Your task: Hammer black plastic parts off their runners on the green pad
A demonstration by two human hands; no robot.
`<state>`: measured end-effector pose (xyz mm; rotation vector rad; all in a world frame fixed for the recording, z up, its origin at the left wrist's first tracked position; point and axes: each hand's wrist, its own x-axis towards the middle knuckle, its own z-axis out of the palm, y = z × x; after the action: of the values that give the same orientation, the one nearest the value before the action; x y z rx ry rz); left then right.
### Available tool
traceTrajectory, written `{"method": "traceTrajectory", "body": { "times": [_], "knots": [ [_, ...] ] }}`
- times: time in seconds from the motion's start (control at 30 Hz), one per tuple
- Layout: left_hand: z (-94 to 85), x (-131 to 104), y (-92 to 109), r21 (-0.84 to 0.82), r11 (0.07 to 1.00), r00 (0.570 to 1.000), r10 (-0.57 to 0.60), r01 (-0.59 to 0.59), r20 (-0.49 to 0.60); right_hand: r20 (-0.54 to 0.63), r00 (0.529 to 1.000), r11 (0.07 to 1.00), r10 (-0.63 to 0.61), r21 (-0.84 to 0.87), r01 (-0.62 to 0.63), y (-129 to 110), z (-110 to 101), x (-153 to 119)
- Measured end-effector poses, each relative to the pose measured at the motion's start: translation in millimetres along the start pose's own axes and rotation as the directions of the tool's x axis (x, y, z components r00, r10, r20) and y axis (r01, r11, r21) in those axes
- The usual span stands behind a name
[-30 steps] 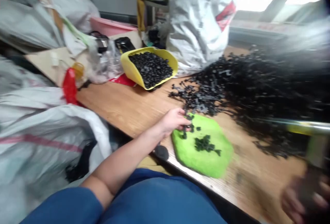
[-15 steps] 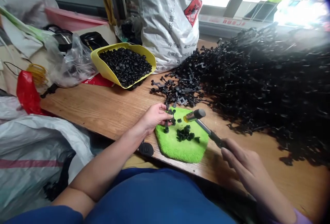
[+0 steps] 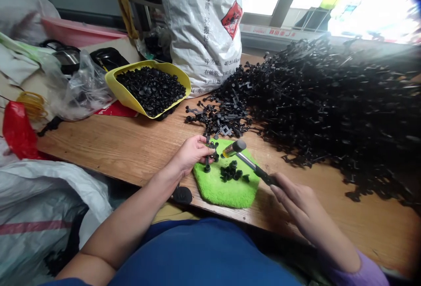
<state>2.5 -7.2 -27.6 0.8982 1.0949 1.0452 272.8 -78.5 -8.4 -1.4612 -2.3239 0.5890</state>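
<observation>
Pinched in my left hand [image 3: 193, 153] is a black plastic piece with round ends [image 3: 213, 151], held over the left part of a green cloth pad [image 3: 226, 194]. My right hand [image 3: 294, 194] is wrapped round the dark handle of a small hammer [image 3: 247, 161]. The hammer's head, yellowish at one end and dark at the other, is over the upper part of the pad, just right of the black piece. Several loose black caps [image 3: 233, 171] lie on the pad below the hammer head.
A yellow scoop [image 3: 115, 85] full of black caps stands at the back left, beside a white printed sack [image 3: 200, 23]. A large heap of black plastic pieces [image 3: 315, 106] covers the right of the wooden table [image 3: 131, 145]. Plastic bags [image 3: 88, 86] lie far left.
The whole view has shifted, so things appear further left. The hammer head is a little closer to the piece in my left hand. Both hands keep their holds.
</observation>
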Motion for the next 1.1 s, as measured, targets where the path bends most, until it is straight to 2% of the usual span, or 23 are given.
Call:
{"method": "traceTrajectory", "body": {
  "times": [0.07,0.27,0.43,0.47,0.57,0.6,0.63,0.73,0.87,1.03,1.1],
  "knots": [
    [-0.1,0.4,0.4,0.011,1.0,1.0,-0.001,0.001,-0.008,0.006,1.0,1.0,0.001,0.014,-0.001,-1.7,-1.1,-0.8],
    [-2.4,2.6,-2.1,0.02,1.0,1.0,-0.01,0.01,-0.003,-0.106,0.994,0.999,0.017,0.048,-0.012,-13.8,-14.9,2.0],
    [-3.4,2.3,-3.1,0.049,0.998,0.999,0.038,-0.039,0.036,0.029,0.998,0.991,-0.049,-0.119,0.053,-11.5,-13.4,9.5],
    [-3.6,2.4,-3.0,0.05,0.998,0.998,0.037,-0.04,0.041,0.019,0.998,0.99,-0.055,-0.127,0.056,-11.8,-12.2,10.4],
    [-4.2,2.9,-2.6,0.054,0.998,0.998,0.041,-0.044,0.055,-0.158,0.985,0.996,-0.069,-0.074,0.058,-15.4,-9.0,11.8],
    [-4.4,3.2,-2.6,0.058,0.997,0.997,0.046,-0.05,0.063,-0.181,0.981,0.996,-0.074,-0.07,0.062,-16.4,-8.0,12.3],
    [-4.4,3.5,-2.5,0.064,0.996,0.996,0.054,-0.058,0.068,-0.169,0.982,0.994,-0.08,-0.087,0.066,-16.9,-6.9,12.6],
    [-4.4,4.1,-2.7,0.091,0.994,0.996,0.056,-0.061,0.063,-0.039,0.996,0.982,-0.083,-0.172,0.075,-14.7,-3.9,13.0],
    [-5.6,5.4,-3.7,0.098,0.994,0.997,0.049,-0.055,0.058,-0.105,0.993,0.993,-0.044,-0.11,0.032,-11.8,0.9,12.4],
    [-7.2,5.9,-4.2,0.14,0.987,0.997,0.067,-0.073,0.045,0.0,0.997,0.976,-0.073,-0.207,0.072,-14.0,7.1,13.1],
    [-7.7,5.3,-3.0,0.125,0.991,0.999,0.042,-0.045,0.027,-0.056,0.997,0.991,-0.062,-0.125,0.055,-12.7,5.7,9.6]
  ]
}}
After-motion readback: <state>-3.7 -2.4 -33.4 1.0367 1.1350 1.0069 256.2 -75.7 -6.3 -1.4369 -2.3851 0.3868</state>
